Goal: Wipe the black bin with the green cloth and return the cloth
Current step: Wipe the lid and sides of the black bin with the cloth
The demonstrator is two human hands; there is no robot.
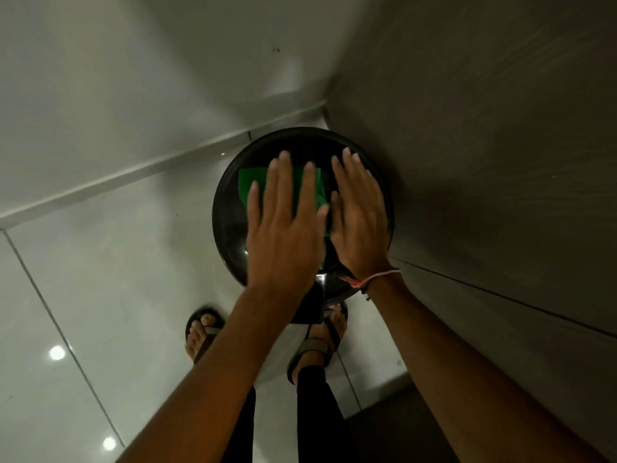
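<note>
Green cloth [253, 185] under flat left hand [283, 228], fingers [277, 182] spread, atop black bin [230, 208].

A round, glossy black bin [233, 208] stands on the pale tiled floor [83, 279], close against the grey wall [484, 162]. A flat green cloth [252, 185] lies on the bin's domed lid. The left hand [283, 222] presses flat on the cloth, fingers [277, 182] spread. The right hand [359, 212] lies flat on the lid just beside it, a thread bracelet [374, 279] at its wrist.
</note>
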